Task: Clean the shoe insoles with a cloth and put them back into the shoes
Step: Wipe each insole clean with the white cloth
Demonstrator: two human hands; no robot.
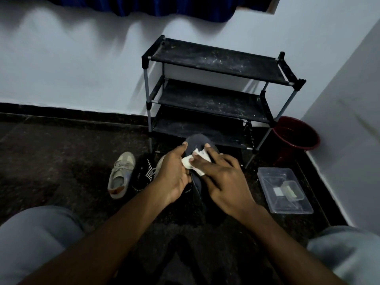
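Insole [197, 140] at frame centre is mid-wipe: left hand [174, 177] grips it, right hand [222, 182] pinches cloth [188, 162] on it. Shoe [121, 175] at centre left lies apart, so refitting is left, I judge.

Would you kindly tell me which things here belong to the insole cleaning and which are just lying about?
Part of the job: insole, gripped by the left hand; cloth, held by the right hand; beige shoe.
Just lying about: shoe rack; red bucket; clear plastic box.
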